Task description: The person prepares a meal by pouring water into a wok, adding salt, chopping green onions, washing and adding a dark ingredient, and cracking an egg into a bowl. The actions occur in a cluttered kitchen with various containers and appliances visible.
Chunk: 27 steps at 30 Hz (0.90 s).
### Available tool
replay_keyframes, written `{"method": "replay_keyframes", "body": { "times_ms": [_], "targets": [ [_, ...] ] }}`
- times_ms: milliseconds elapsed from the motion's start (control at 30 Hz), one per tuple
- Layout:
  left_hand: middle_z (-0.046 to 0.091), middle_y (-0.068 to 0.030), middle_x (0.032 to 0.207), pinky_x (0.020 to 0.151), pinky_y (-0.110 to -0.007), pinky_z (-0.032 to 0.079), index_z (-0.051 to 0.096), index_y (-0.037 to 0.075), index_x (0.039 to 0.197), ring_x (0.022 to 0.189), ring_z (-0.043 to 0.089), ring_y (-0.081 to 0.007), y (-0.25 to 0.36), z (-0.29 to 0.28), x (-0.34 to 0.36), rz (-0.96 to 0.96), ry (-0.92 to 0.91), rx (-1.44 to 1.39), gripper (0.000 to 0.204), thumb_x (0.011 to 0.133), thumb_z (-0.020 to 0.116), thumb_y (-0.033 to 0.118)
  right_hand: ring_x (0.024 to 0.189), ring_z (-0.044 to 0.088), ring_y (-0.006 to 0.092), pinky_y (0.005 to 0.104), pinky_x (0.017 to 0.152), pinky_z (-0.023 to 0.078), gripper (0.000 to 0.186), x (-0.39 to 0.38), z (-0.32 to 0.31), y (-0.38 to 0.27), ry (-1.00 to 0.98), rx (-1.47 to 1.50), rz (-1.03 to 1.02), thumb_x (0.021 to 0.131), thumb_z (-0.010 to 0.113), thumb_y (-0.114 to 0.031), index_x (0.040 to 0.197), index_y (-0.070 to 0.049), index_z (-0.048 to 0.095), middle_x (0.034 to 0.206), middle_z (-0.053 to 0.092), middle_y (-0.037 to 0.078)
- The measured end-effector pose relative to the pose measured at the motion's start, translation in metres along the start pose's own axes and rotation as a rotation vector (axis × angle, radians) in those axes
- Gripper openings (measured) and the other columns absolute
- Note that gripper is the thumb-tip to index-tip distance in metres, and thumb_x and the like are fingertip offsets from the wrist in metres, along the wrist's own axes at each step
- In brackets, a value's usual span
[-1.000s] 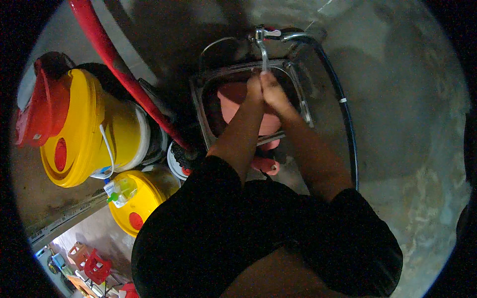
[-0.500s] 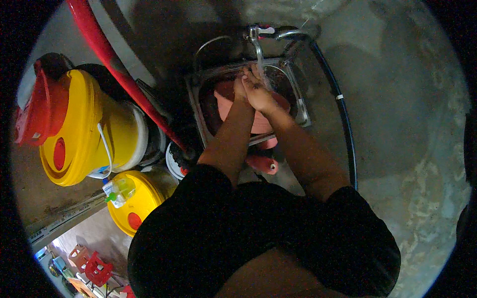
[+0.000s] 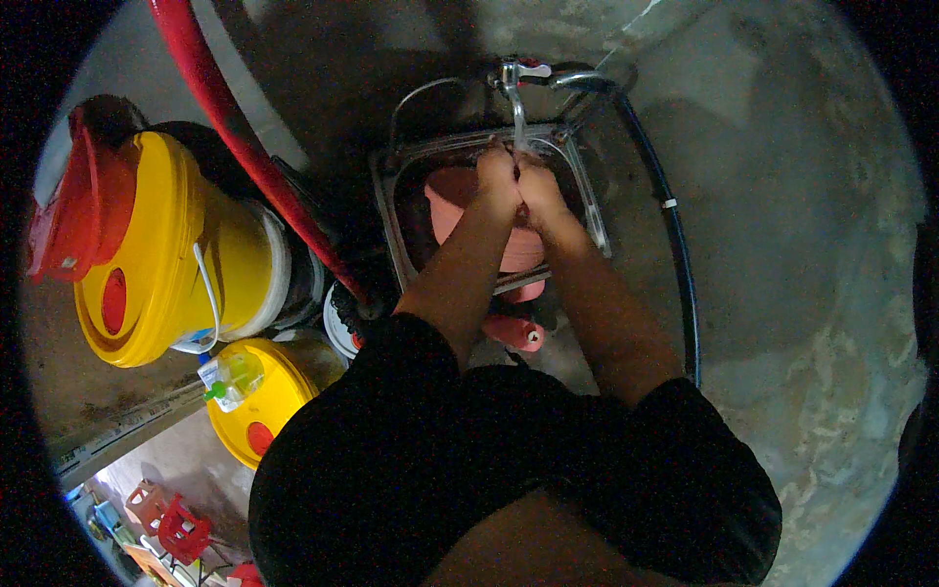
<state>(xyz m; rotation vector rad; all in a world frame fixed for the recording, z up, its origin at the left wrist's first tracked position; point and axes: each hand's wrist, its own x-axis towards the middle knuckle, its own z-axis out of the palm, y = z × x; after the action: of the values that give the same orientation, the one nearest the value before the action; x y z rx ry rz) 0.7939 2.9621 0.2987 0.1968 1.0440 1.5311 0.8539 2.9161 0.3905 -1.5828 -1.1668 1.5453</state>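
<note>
Under the tap (image 3: 514,83), my left hand (image 3: 499,181) and my right hand (image 3: 541,196) are side by side and touching. Both look rounded, with the fingers curled away or hidden and slightly blurred, so whether anything is between them does not show. They are above a small metal sink (image 3: 393,240) that has a large pink plastic piece (image 3: 450,207) inside, partly covered by my forearms. The tap's spout ends just beyond my fingers. My forearms reach forward from black sleeves.
A black hose (image 3: 667,196) curves down the right from the tap, beside the grey wall (image 3: 782,225). On the left are a yellow bucket (image 3: 210,254), a red container (image 3: 83,215), a red pipe (image 3: 245,137) and another yellow lid (image 3: 240,421) bearing a clear bottle (image 3: 235,377). Pink objects (image 3: 515,333) lie below the sink.
My hands were pressed together with some fingers stretched out beside the running water. Now they are side by side, rounded, with fingers turned out of sight. The view has shifted slightly.
</note>
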Motion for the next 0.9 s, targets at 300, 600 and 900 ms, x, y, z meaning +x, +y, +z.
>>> {"method": "replay_keyframes", "body": {
  "times_ms": [300,600,900],
  "targets": [
    [0.062,-0.0081,0.085,0.079,-0.037,0.050,0.060,0.005,0.096,0.084,0.061,-0.0236,0.036,0.006,-0.059,-0.395,-0.430,-0.592,0.019,0.096,0.048,0.020,0.111,0.052,0.0382,0.0413,0.093,0.042,0.036,0.002,-0.035,0.006,0.107,-0.645,-0.752,0.093,0.051,-0.020,0.124,0.000,0.052,0.129,0.049,0.022],
    [0.061,-0.0100,0.105,0.075,-0.034,0.050,0.061,0.007,0.100,0.093,0.058,-0.0211,0.041,-0.014,-0.070,-0.147,-0.144,-0.039,0.024,0.093,0.057,0.030,0.086,0.061,0.0187,0.0359,0.075,0.050,0.022,0.017,-0.033,0.003,-0.025,0.135,0.123,0.096,0.053,-0.027,0.104,-0.009,0.063,0.094,0.064,0.006],
    [0.063,-0.0076,0.101,0.075,-0.039,0.051,0.059,0.007,0.104,0.088,0.060,-0.0244,0.009,-0.016,-0.030,-0.189,-0.124,-0.584,0.024,0.095,0.048,0.027,0.095,0.059,0.0185,0.0350,0.079,0.048,0.029,0.037,-0.014,0.037,-0.104,-0.119,-0.205,0.096,0.052,-0.020,0.121,-0.006,0.057,0.111,0.063,0.007]
  ]
}}
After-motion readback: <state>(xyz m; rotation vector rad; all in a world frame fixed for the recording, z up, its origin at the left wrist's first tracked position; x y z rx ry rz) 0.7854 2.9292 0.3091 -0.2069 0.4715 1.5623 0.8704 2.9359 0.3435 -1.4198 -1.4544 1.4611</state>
